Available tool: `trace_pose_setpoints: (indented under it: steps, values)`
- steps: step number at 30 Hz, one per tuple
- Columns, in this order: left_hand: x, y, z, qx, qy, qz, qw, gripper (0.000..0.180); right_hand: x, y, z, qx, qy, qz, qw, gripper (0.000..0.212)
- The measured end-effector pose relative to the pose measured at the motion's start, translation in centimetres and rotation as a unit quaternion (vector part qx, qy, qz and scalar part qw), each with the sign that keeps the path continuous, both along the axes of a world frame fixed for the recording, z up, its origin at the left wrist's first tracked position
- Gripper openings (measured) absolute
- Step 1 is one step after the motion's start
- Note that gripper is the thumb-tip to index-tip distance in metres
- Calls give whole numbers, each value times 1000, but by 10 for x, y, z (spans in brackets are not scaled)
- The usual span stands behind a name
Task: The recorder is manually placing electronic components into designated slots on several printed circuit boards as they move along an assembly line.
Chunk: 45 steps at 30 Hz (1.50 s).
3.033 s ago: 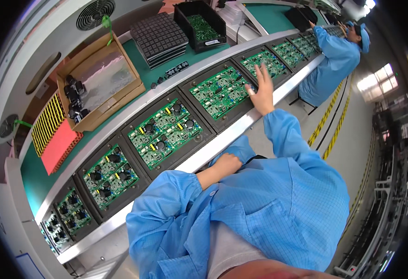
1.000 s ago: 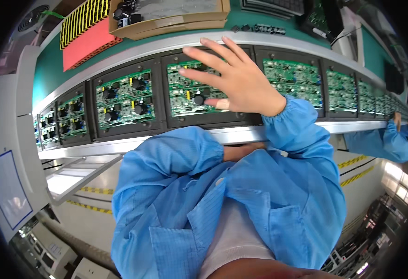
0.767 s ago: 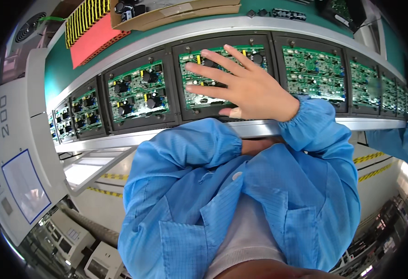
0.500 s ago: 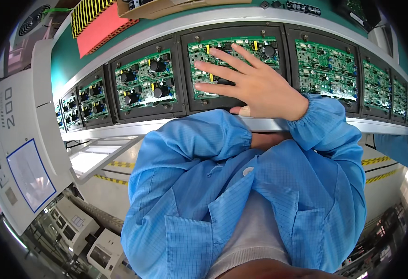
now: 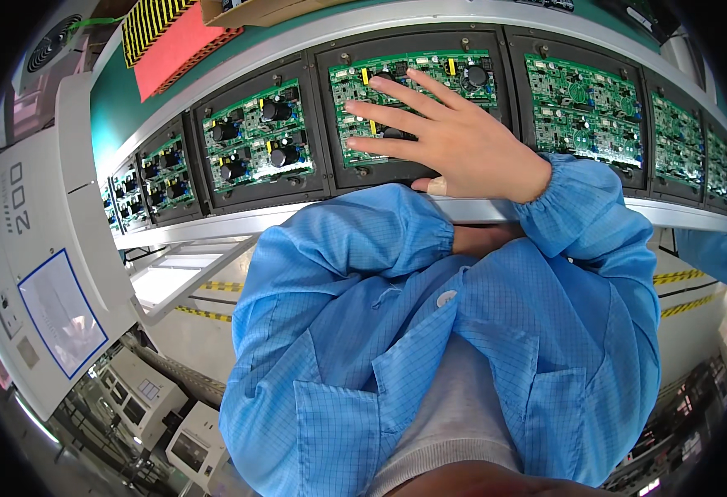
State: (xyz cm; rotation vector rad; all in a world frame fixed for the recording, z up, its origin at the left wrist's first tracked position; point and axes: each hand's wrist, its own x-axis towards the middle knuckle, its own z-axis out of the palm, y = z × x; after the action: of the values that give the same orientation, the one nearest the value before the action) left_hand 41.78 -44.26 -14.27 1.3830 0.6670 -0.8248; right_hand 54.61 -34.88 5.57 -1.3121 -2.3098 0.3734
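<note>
In my head view, my left hand is hidden; I can't tell its grip. My right hand [image 5: 473, 151], splayed wide, partly covers the circuit-board panel [image 5: 429, 65] within the black carrier [image 5: 405, 43]; palm contact is unclear.

Electronics factory floor, by all signs. Green printed circuit boards [image 5: 583, 112], thick with components, are carried in flat black rectangular trays [image 5: 272, 192], lined up end to end between straight silver metal rails [image 5: 239, 221], as on an assembly line. Behind, a green bench surface [image 5: 268, 41] is seen. At left, the line is met by a large off-white machine cabinet [image 5: 48, 199]; smaller white machines [image 5: 144, 398] are grouped below it. Pale floor [image 5: 670, 335] is marked with yellow-and-black striped tape [image 5: 678, 277]. A blue gridded work smock [image 5: 338, 331] is worn.
</note>
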Motion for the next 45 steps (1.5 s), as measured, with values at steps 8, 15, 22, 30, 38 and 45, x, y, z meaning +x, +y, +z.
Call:
trace_pose_setpoints:
  steps: [8, 15, 22, 30, 38, 45]
  values:
    - [3, -1, 16, -65, 47, 94, 992, 25, 6, -3, 1, 16, 0, 10, 1000, 87]
    - [24, 9, 48, -124, 20, 153, 980, 25, 17, -5, 2, 32, -11, 14, 999, 70]
    - [15, 29, 102, -200, -124, 178, 956, 25, 107, -35, 86, 9, -22, -118, 993, 41]
    - [26, 42, 134, -290, -132, 159, 935, 32, 255, 15, 76, 204, -105, -392, 891, 40]
    - [26, 41, 120, -273, -161, 111, 942, 28, 293, 28, 10, 280, -117, -371, 878, 37]
    - [30, 38, 113, -277, -161, 98, 942, 28, 278, -3, 36, 266, -29, -365, 892, 34]
